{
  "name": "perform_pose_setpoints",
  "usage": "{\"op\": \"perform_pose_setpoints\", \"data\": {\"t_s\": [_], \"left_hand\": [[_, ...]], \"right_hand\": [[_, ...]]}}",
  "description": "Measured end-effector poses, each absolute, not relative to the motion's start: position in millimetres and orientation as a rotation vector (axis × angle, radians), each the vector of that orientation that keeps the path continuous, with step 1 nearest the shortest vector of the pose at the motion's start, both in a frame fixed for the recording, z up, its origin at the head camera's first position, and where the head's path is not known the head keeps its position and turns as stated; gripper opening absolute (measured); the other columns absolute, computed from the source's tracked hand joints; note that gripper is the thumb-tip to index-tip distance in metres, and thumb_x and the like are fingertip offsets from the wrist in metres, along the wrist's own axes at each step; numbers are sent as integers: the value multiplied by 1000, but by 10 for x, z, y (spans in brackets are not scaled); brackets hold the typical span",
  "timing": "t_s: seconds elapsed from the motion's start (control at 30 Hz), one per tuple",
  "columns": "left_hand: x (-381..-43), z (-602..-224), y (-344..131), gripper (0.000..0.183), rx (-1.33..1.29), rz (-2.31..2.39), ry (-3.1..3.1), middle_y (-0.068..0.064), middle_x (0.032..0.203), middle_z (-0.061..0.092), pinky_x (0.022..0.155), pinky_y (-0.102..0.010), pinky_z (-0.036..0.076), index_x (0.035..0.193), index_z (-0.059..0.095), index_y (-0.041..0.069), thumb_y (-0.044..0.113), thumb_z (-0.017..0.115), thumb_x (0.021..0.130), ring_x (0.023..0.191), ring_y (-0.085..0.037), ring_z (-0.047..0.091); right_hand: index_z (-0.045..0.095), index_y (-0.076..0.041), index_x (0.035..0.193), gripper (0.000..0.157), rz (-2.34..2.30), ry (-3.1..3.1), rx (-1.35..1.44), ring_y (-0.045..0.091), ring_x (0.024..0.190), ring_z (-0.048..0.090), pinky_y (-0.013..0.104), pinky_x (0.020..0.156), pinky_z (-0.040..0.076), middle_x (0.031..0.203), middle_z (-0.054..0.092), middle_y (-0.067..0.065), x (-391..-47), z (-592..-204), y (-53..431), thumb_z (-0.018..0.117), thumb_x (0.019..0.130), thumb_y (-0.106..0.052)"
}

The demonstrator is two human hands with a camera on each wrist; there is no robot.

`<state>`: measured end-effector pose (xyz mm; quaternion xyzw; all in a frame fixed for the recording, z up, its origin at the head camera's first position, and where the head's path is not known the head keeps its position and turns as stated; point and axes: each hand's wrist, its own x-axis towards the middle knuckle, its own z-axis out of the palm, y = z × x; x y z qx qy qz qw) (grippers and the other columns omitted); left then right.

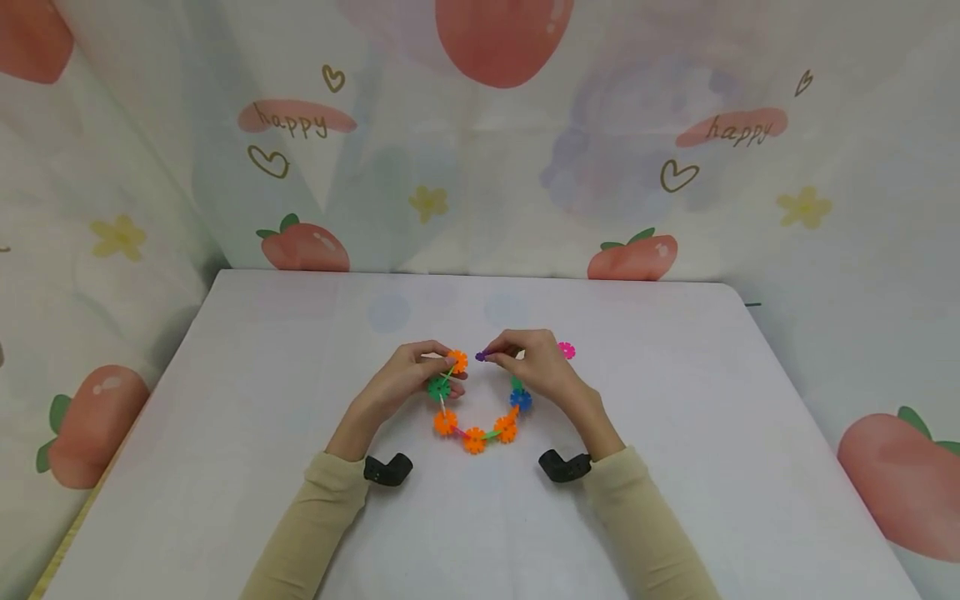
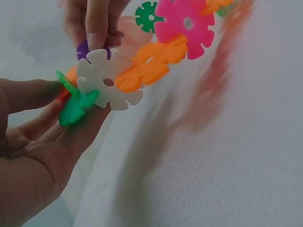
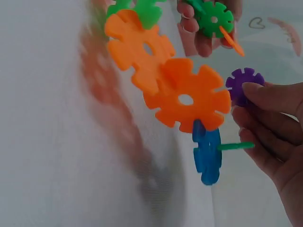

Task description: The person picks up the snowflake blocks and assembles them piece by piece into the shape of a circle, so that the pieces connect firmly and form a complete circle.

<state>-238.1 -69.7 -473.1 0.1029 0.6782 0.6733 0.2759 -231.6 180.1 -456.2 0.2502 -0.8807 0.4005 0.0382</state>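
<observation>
Toothed plastic snowflake discs, slotted together in many colours, form a curved chain (image 1: pixel 475 441) between the two hands. My left hand (image 1: pixel 405 379) pinches one end of it, thumb on an orange disc (image 1: pixel 458 361) beside a green disc (image 1: pixel 438 388). A white disc (image 2: pixel 102 78) follows in the left wrist view. Between thumb and fingertips, my right hand (image 1: pixel 542 364) holds a purple disc (image 3: pixel 242 85) a short way from that orange one. A blue disc (image 3: pixel 207 158) with a green disc (image 3: pixel 236 146) seen edge-on hangs at the chain's other end, near the right fingers.
A pink disc (image 1: pixel 567 351) shows just beyond the right hand. A white-covered table (image 1: pixel 660 500) lies under the work, with a fruit-printed cloth (image 1: pixel 480 167) hanging behind and at both sides. Black wrist cameras (image 1: pixel 387 470) sit at both cuffs.
</observation>
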Motion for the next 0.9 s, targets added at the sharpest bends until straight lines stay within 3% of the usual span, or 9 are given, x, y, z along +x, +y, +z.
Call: {"op": "perform_pose_setpoints", "data": {"t_s": [0.27, 0.67, 0.9], "left_hand": [[-2371, -4729, -667, 24, 295, 1798, 1862, -27, 110, 74, 88, -33, 61, 116, 64, -7, 13, 58, 105, 88, -27, 79], [-2367, -4699, -658, 25, 237, 1807, 1928, -15, 95, 78, 78, -29, 61, 111, 73, -5, 16, 64, 102, 83, -22, 78], [-2359, -4703, -658, 27, 234, 1805, 1952, -14, 94, 78, 77, -28, 61, 113, 72, -8, 15, 62, 103, 80, -18, 76]], "right_hand": [[80, -8, 95, 6, 1134, -2616, 927, 12, 75, 66, 24, 70, 57, 89, 78, 0, -2279, -4589, 1705, 78, 90, -4], [80, -4, 102, 13, 1075, -2529, 995, 16, 77, 65, 24, 67, 57, 90, 71, 6, -2253, -4587, 1652, 77, 90, 1], [74, 1, 101, 13, 1167, -2541, 938, 20, 83, 75, 28, 78, 63, 94, 75, 10, -2249, -4609, 1627, 77, 88, 4]]}}
